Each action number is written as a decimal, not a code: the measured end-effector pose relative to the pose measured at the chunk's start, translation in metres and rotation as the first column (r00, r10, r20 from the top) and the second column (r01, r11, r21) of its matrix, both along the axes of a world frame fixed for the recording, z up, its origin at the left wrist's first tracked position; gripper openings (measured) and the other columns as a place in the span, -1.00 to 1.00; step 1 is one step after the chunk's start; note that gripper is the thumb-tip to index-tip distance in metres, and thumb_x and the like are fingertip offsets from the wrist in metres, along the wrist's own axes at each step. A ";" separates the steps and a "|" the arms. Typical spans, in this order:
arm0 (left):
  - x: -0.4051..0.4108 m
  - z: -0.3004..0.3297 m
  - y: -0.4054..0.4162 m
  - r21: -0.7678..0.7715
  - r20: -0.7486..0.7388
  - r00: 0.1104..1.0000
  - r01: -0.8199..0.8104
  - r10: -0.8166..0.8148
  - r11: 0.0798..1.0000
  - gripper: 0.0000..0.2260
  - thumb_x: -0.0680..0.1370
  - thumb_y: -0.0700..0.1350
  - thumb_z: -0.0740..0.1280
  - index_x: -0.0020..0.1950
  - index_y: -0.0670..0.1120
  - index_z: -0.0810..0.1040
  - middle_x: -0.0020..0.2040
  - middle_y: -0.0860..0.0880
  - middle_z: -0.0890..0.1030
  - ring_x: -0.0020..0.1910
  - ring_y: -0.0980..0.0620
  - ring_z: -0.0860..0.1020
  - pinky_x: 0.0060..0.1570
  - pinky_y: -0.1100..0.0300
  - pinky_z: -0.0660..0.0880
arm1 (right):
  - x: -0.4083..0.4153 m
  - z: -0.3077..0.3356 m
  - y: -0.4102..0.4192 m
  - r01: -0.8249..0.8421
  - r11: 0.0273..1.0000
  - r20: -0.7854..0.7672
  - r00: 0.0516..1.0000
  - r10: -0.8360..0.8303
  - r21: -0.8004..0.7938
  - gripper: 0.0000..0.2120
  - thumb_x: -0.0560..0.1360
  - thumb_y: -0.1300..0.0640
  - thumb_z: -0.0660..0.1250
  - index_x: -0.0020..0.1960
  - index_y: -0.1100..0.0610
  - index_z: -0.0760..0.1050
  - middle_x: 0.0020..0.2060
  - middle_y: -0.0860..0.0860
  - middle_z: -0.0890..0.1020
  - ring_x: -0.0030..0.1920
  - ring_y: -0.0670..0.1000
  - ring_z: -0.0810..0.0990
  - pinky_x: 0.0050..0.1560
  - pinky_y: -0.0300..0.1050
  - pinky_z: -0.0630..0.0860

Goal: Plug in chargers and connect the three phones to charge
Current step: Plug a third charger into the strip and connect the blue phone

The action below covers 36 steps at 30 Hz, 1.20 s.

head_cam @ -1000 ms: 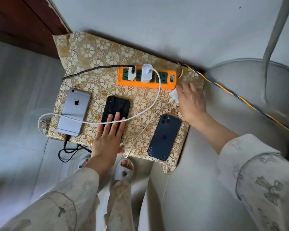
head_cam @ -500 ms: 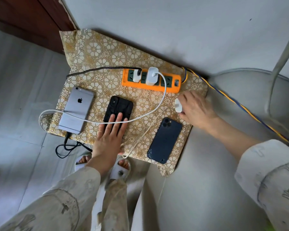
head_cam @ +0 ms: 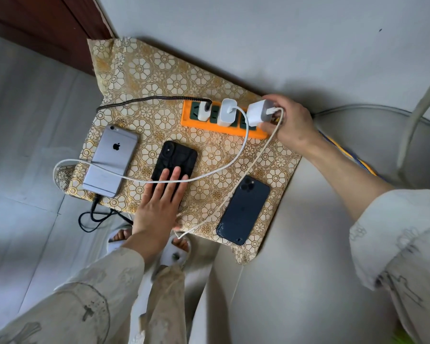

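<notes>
Orange strip: power strip lies at the far edge of a gold floral cloth; 2 white adapters already seated in it.
Right hand: right hand pinches a 3rd white charger over the strip's right end socket, not seated yet as far as I can tell.
Left hand: left hand flat, fingers straight, pressing on the black phone.
Phones: silver phone left, black one middle, dark blue phone right, all face down.
Risk 1: prongs could miss the slots, since the fingers hide that socket.
Risk 2: strip may slide when pushed; neither hand holds it.
Risk 3: the white cable droops off the near edge w/ its end out of sight; a tug could drag it.
</notes>
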<state>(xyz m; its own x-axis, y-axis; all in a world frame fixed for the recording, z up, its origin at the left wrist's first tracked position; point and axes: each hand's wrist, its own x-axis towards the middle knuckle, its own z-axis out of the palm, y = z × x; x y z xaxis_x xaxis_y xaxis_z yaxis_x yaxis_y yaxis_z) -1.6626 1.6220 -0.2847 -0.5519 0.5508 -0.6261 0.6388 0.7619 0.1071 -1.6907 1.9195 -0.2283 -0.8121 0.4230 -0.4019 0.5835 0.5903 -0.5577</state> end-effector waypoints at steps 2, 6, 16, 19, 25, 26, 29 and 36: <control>0.001 0.001 0.000 0.008 -0.007 1.000 -0.001 0.001 1.000 -0.03 0.46 -0.06 0.31 0.32 -0.03 -0.56 0.40 -0.02 -0.48 0.40 -0.04 -0.42 0.48 -0.02 -0.22 | -0.001 0.003 0.004 -0.034 0.999 0.035 0.999 0.035 -0.004 -0.44 0.37 0.22 0.45 0.33 0.09 0.39 0.24 0.10 0.53 0.16 0.06 0.55 0.21 -0.08 0.47; 0.001 0.001 0.001 0.008 -0.011 1.000 -0.003 0.003 1.000 -0.07 0.49 -0.05 0.28 0.31 -0.02 -0.57 0.40 -0.01 -0.48 0.39 -0.04 -0.43 0.46 -0.01 -0.24 | -0.002 0.008 0.007 -0.114 0.993 0.062 0.991 0.115 -0.019 -0.43 0.38 0.26 0.44 0.35 0.09 0.38 0.25 0.08 0.53 0.16 0.04 0.54 0.14 -0.20 0.42; 0.000 -0.002 0.000 0.022 -0.010 1.000 -0.014 0.014 1.000 -0.06 0.48 -0.04 0.29 0.34 0.00 -0.54 0.38 0.01 -0.48 0.38 -0.03 -0.44 0.44 -0.01 -0.25 | -0.004 0.001 0.015 -0.122 0.988 0.115 0.984 0.132 -0.092 -0.40 0.37 0.31 0.43 0.36 0.08 0.37 0.23 0.08 0.54 0.13 0.06 0.57 0.18 -0.06 0.49; 0.000 -0.002 0.000 0.022 -0.004 1.000 -0.023 0.023 0.999 -0.04 0.46 -0.02 0.32 0.34 -0.01 -0.54 0.38 0.00 -0.48 0.37 -0.03 -0.44 0.45 -0.02 -0.24 | -0.008 0.001 0.009 -0.222 0.973 0.113 0.970 0.214 0.066 -0.43 0.35 0.25 0.46 0.32 0.15 0.39 0.23 0.11 0.50 0.15 0.09 0.52 0.11 -0.18 0.39; 0.001 -0.003 -0.001 0.037 0.008 0.999 -0.036 0.036 0.999 0.00 0.44 0.01 0.34 0.31 0.00 -0.56 0.38 0.00 -0.48 0.36 -0.04 -0.45 0.45 -0.02 -0.25 | -0.020 0.003 -0.006 -0.425 0.881 0.145 0.904 0.401 0.209 -0.50 0.37 0.21 0.42 0.27 0.25 0.40 0.20 0.21 0.45 0.18 0.22 0.47 0.20 0.03 0.42; 0.001 -0.003 -0.001 0.043 0.008 0.999 -0.039 0.039 0.998 -0.01 0.45 0.00 0.33 0.31 0.00 -0.57 0.38 0.01 -0.48 0.36 -0.04 -0.45 0.44 -0.02 -0.26 | -0.020 0.003 -0.008 -0.451 0.865 0.155 0.892 0.425 0.220 -0.51 0.38 0.21 0.41 0.27 0.26 0.39 0.20 0.21 0.45 0.17 0.23 0.47 0.19 0.07 0.43; 0.002 -0.004 -0.002 0.060 0.007 0.999 -0.050 0.049 0.997 -0.01 0.45 -0.02 0.34 0.30 0.00 -0.57 0.39 0.01 -0.47 0.38 -0.04 -0.44 0.44 -0.01 -0.27 | -0.019 0.005 -0.009 -0.499 0.834 0.196 0.865 0.462 0.235 -0.50 0.42 0.19 0.39 0.31 0.26 0.36 0.23 0.20 0.44 0.19 0.23 0.46 0.19 0.12 0.42; 0.004 -0.006 -0.002 0.016 -0.012 0.999 -0.033 0.033 0.999 0.06 0.43 0.05 0.36 0.30 -0.02 -0.61 0.36 -0.01 -0.52 0.33 -0.03 -0.51 0.43 -0.02 -0.27 | -0.025 0.008 -0.011 -0.558 0.790 0.274 0.824 0.495 0.253 -0.51 0.44 0.18 0.37 0.32 0.26 0.35 0.22 0.20 0.43 0.19 0.24 0.47 0.14 0.13 0.47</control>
<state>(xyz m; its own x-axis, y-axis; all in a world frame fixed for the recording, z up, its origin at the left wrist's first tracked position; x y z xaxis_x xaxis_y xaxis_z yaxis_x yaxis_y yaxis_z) -1.6590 1.6195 -0.2911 -0.5775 0.5418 -0.6107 0.6144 0.7810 0.1119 -1.7154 1.9090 -0.2208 -0.8691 0.0774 -0.4886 0.2024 0.9569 -0.2084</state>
